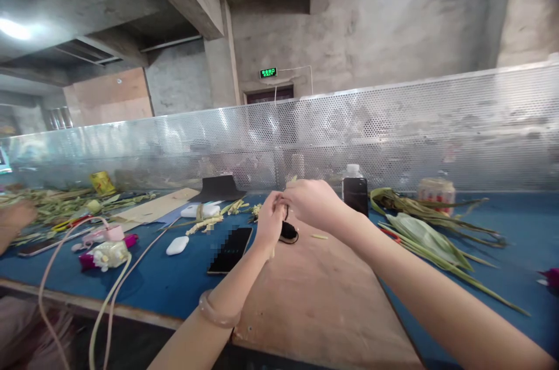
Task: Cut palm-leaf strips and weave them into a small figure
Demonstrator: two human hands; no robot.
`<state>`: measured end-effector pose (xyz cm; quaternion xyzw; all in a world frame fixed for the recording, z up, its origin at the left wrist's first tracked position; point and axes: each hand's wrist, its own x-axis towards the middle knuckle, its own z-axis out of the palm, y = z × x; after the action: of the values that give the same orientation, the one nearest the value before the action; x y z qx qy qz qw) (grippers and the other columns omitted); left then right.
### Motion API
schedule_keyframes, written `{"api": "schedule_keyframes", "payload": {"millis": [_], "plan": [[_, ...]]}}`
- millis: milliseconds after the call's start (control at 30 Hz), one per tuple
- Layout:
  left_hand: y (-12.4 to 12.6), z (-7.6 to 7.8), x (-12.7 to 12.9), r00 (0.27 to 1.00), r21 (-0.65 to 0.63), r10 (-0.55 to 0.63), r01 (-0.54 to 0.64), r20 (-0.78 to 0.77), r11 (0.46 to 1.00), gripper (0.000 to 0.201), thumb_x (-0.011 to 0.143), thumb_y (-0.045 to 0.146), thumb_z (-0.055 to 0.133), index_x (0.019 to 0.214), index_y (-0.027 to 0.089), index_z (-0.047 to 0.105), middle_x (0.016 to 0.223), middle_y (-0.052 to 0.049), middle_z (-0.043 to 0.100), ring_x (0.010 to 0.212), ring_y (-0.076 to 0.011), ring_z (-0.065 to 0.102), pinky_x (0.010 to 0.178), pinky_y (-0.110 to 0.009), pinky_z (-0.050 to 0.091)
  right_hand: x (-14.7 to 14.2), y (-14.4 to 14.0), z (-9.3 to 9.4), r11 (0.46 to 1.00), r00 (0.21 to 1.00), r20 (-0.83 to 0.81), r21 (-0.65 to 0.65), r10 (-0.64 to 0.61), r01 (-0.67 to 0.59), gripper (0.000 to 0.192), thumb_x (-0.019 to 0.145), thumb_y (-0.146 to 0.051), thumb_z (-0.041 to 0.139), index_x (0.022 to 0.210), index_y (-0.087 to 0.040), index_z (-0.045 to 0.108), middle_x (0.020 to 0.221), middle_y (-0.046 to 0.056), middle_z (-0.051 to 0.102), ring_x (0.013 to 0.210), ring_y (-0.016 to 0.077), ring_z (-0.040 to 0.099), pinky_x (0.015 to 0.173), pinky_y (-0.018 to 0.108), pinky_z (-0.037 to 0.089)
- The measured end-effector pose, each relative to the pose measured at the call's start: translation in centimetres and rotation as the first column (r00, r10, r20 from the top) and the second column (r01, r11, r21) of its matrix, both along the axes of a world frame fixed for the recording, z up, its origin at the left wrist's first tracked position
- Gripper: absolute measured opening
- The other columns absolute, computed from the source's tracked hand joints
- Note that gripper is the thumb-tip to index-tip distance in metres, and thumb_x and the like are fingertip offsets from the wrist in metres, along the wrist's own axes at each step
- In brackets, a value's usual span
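My left hand (271,219) and my right hand (312,200) meet over the top of a brown board (318,294), their fingers pressed together. What they pinch is mostly hidden by the fingers; a pale green tip shows above my right hand. Just below the hands is a small black item with a thin cord loop (289,233), and a dark cord runs up from it toward the fingers. I cannot tell whether it hangs from them or lies on the board. A short pale green strip (319,236) rests on the board to the right.
Left of the board lie a phone (231,250), a white earbud case (177,245) and cables (124,279). Green husks (430,236) and a bottle (353,172) stand or lie to the right. Another person's hand (16,218) is at far left. A perforated metal screen (209,143) closes the back.
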<state>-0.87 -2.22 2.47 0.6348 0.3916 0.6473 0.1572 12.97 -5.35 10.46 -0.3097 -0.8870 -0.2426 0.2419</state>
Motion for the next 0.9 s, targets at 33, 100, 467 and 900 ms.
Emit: {"api": "schedule_keyframes", "payload": {"millis": [33, 100, 467, 900], "plan": [[0.0, 0.0, 0.0, 0.997, 0.009, 0.036, -0.035, -0.069, 0.999, 0.017, 0.085, 0.031, 0.046, 0.074, 0.019, 0.050, 0.050, 0.007, 0.034, 0.044, -0.0077, 0.034, 0.044, -0.018, 0.027, 0.1, 0.2, 0.0, 1.000, 1.000, 0.023, 0.015, 0.015, -0.015, 0.017, 0.074, -0.007, 0.048, 0.073, -0.015, 0.064, 0.075, 0.006, 0.059, 0.065, 0.0129, 0.049, 0.049, 0.027, 0.019], [-0.1, 0.0, 0.1, 0.975, 0.023, 0.088, -0.085, -0.202, 0.996, 0.015, 0.083, 0.023, 0.045, 0.071, 0.018, 0.052, 0.051, 0.006, 0.039, 0.047, -0.0094, 0.038, 0.048, -0.020, 0.030, 0.5, 0.5, 0.2, 0.998, 0.996, 0.076, 0.020, 0.050, -0.051, 0.019, 0.074, -0.006, 0.048, 0.073, -0.015, 0.064, 0.076, 0.006, 0.059, 0.066, 0.0130, 0.049, 0.050, 0.026, 0.020], [-0.4, -0.2, 0.6, 0.922, -0.027, -0.120, 0.118, -0.368, 0.993, 0.035, 0.089, 0.039, 0.039, 0.091, 0.014, 0.064, 0.056, 0.002, 0.046, 0.050, -0.0098, 0.039, 0.050, -0.020, 0.031, 2.7, 1.7, 1.9, 0.991, 0.986, 0.141, -0.110, 0.093, -0.078, 0.018, 0.074, -0.011, 0.047, 0.065, -0.016, 0.062, 0.077, 0.005, 0.062, 0.066, 0.0126, 0.050, 0.051, 0.024, 0.024], [-1.5, 0.1, 0.8, 0.862, 0.051, -0.069, 0.110, -0.502, 0.993, 0.032, 0.090, 0.033, 0.037, 0.082, 0.016, 0.063, 0.054, 0.001, 0.049, 0.051, -0.0102, 0.045, 0.051, -0.020, 0.034, 4.5, 2.7, 2.3, 0.915, 0.964, -0.021, -0.311, 0.265, -0.259, 0.024, 0.081, -0.018, 0.045, 0.069, -0.020, 0.067, 0.076, 0.003, 0.067, 0.066, 0.0124, 0.052, 0.061, 0.025, 0.033]]}}
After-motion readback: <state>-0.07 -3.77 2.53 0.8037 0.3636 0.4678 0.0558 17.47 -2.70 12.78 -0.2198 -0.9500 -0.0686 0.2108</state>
